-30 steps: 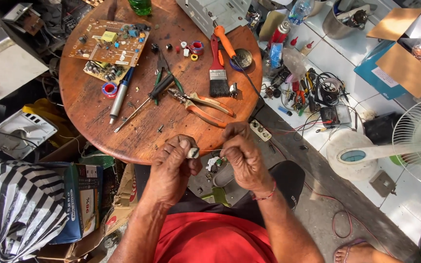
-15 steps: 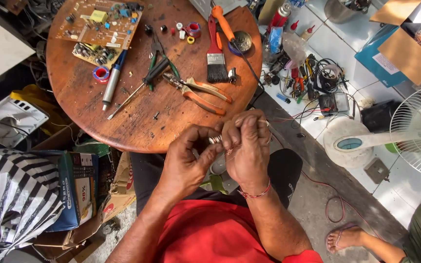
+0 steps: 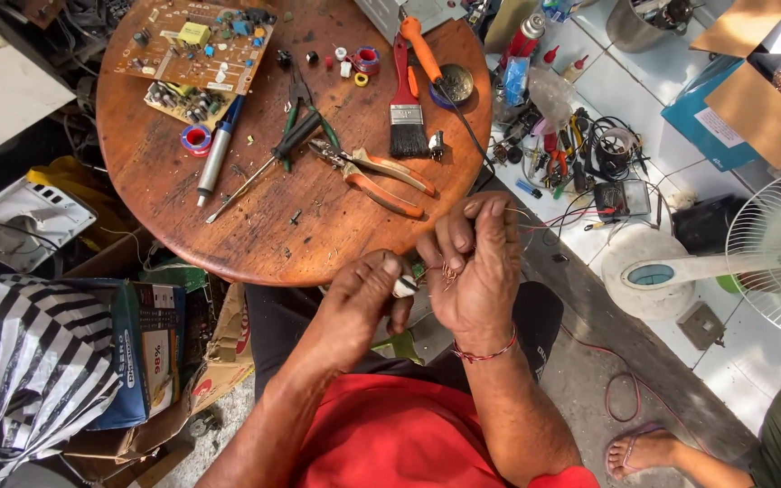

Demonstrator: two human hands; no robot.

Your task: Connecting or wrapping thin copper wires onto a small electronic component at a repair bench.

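My left hand pinches a small whitish part just past the near edge of a round wooden table. My right hand is beside it, fingers curled around thin copper wire strands that run into that part. Both hands hover over my lap, touching each other at the fingertips. On the table behind them lie orange-handled pliers, a paintbrush, a screwdriver and a circuit board.
A silver desoldering pump, tape rolls and small parts dot the tabletop. Right of it, the tiled floor holds tangled tools, a meter, a white fan and cardboard boxes. A striped bag sits left. Another person's sandalled foot is lower right.
My hands have dropped slightly from the table's edge toward my lap and stayed joined on the small part and wire. The view has shifted, showing more of the table top.
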